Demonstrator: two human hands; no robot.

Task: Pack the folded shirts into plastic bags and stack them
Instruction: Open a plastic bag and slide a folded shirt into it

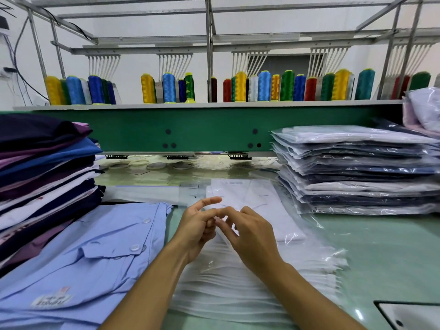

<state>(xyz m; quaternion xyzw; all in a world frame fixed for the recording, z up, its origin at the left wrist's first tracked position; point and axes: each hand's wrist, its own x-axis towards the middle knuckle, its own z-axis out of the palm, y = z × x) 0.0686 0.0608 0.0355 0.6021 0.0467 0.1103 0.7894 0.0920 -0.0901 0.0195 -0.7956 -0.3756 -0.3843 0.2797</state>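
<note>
My left hand (197,227) and my right hand (247,234) meet fingertip to fingertip above the table's middle. Between them they pinch a small clear plastic strip (217,219); my left index finger sticks out straight. Just beyond the hands lies a white folded shirt in a plastic bag (252,198). Under my wrists is a thick pile of empty plastic bags (262,289). A light blue folded shirt (83,253) lies unbagged at the near left. A stack of bagged shirts (357,170) stands at the right.
A tall stack of unbagged folded shirts (45,167) in navy, purple, blue and white fills the left. The green embroidery machine beam (190,129) with thread cones (169,88) runs across the back. More bagged shirts (423,110) sit at the far right. The table (381,246) is pale green.
</note>
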